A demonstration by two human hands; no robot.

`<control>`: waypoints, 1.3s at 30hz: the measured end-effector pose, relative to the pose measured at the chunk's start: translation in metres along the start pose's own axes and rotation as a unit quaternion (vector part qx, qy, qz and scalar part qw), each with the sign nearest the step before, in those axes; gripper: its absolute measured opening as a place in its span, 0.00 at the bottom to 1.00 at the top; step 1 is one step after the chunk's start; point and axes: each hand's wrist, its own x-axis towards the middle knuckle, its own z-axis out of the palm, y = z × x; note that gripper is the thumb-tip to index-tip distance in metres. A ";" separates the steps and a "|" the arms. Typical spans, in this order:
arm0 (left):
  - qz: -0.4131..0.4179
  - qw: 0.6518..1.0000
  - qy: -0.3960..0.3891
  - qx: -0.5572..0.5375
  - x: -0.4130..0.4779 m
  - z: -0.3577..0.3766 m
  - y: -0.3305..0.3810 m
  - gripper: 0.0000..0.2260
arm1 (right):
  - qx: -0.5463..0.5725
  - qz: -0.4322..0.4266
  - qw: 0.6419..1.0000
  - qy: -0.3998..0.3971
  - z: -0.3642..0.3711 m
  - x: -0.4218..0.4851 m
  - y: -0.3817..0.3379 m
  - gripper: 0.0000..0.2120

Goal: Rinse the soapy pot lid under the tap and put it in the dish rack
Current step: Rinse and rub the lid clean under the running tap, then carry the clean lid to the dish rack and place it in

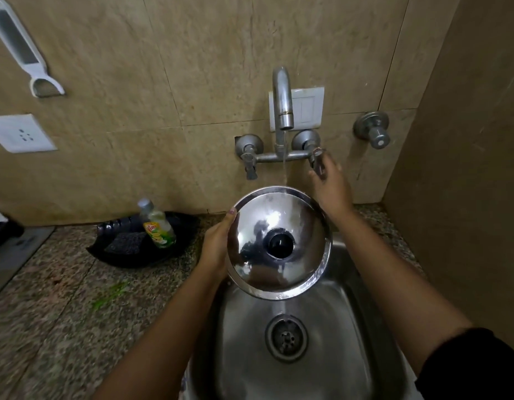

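A round steel pot lid (258,223) with a black knob (280,243) is held tilted above the steel sink (345,327). My left hand (218,246) grips the lid by its left rim. A thin stream of water falls from the tap spout (283,102) onto the lid's far edge. My right hand (329,183) reaches up to the right tap handle (316,161), fingers closed around it. No dish rack is in view.
A black tray (120,252) on the granite counter holds a dish soap bottle (156,225) and a dark scrubber (124,242). A second valve (372,129) sticks out of the tiled wall at the right. A brown side wall (466,168) closes off the right.
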 end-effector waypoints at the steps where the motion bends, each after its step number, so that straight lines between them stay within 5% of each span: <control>1: 0.003 1.000 0.000 -0.005 -0.003 -0.001 0.002 0.13 | 0.016 0.013 0.999 -0.027 -0.002 -0.008 0.001 0.26; 6: 0.018 1.000 0.022 -0.010 -0.013 -0.009 0.010 0.14 | 0.110 0.108 0.982 -0.107 -0.010 -0.059 0.017 0.22; 14: 0.055 0.995 0.055 0.054 -0.034 -0.009 0.019 0.20 | 0.269 0.137 0.931 -0.205 -0.028 -0.111 0.020 0.11; 21: 0.107 0.993 0.018 0.044 -0.047 -0.010 0.017 0.11 | 0.318 0.123 0.929 -0.146 -0.051 -0.113 -0.006 0.10; 30: 0.118 0.990 0.021 0.075 -0.050 -0.016 0.005 0.12 | 0.282 0.010 0.953 -0.114 -0.066 -0.113 -0.031 0.10; 39: 0.122 0.990 0.015 0.068 -0.051 -0.014 0.006 0.14 | 0.291 0.008 0.953 -0.087 -0.069 -0.104 -0.032 0.10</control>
